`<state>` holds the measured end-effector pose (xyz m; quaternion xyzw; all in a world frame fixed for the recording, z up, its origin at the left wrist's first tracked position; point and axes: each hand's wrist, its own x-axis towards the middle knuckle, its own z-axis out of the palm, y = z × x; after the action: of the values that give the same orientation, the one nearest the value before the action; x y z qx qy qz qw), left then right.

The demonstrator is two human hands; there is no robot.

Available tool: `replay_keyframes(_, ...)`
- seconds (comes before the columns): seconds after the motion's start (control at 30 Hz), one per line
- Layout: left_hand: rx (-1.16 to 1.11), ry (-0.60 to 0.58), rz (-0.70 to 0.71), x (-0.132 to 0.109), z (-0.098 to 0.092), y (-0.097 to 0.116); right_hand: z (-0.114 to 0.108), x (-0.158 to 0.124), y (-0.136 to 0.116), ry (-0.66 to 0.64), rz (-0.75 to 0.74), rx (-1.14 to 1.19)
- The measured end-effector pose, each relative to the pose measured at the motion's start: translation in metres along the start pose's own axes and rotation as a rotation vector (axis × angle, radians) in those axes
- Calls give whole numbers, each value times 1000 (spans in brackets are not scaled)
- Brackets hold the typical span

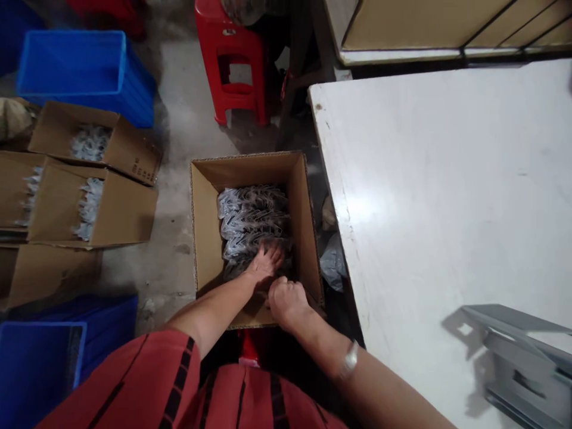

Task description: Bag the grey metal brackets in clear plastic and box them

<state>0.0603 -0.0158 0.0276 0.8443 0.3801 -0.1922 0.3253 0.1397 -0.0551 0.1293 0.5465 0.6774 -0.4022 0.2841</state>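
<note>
L hand (267, 265) spread on plastic-bagged grey items (253, 217) in cardboard box (248, 173), R hand (288, 302) just beside

Stack at 12 o'clock, long axis approx 12–6, rows overlapping, crinkly sheen (contents too blurred to ID). L hand nearer, on stack's near end, wide open, resting, no grip seen. R hand curled, knuckles up, by box's near wall; can't tell if it holds anything. Silver wristwatch (350, 360) on R wrist. Box = corrugated kraft, flaps open. White tabletop (440, 196) at 3 o'clock w/ grey angled parts (522, 366). Open cartons (92, 205) at 9 o'clock, blue plastic crate (84, 71) at 10, red plastic stool (232, 59) at 12.
</note>
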Motion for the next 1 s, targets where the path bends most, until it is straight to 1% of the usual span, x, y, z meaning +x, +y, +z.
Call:
replay_keyframes(0.07, 57, 61, 138, 11, 11, 1, 4, -33, 4, 91, -35, 17)
replay_keyframes(0.13, 138, 137, 214, 21, 24, 0, 14, -58, 10, 255, -118, 67)
replay_keyframes(0.2, 191, 189, 217, 28, 36, 0, 30, -75, 17, 458, -204, 113)
replay_keyframes(0.27, 214, 213, 207, 34, 43, 1, 45, -82, 22, 634, -264, 139)
replay_keyframes(0.33, 229, 221, 204, 38, 44, 3, 56, -83, 25, 744, -282, 150)
replay_keyframes(0.4, 237, 221, 199, 40, 43, 5, 61, -84, 27, 784, -270, 166)
replay_keyframes(0.47, 238, 221, 198, 41, 41, 6, 62, -87, 31, 797, -256, 212)
replay_keyframes(0.6, 244, 215, 194, 41, 41, 4, 65, -103, 47, 850, -202, 324)
replay_keyframes(0.7, 233, 219, 179, 42, 44, 3, 76, -117, 59, 916, -170, 378)
replay_keyframes(0.8, 242, 232, 168, 41, 46, 5, 90, -129, 67, 989, -183, 428)
replay_keyframes(0.9, 272, 225, 165, 40, 46, 6, 107, -140, 70, 1107, -175, 443)
replay_keyframes(1.0, 305, 202, 179, 41, 43, 0, 126, -149, 72, 1304, -83, 414)
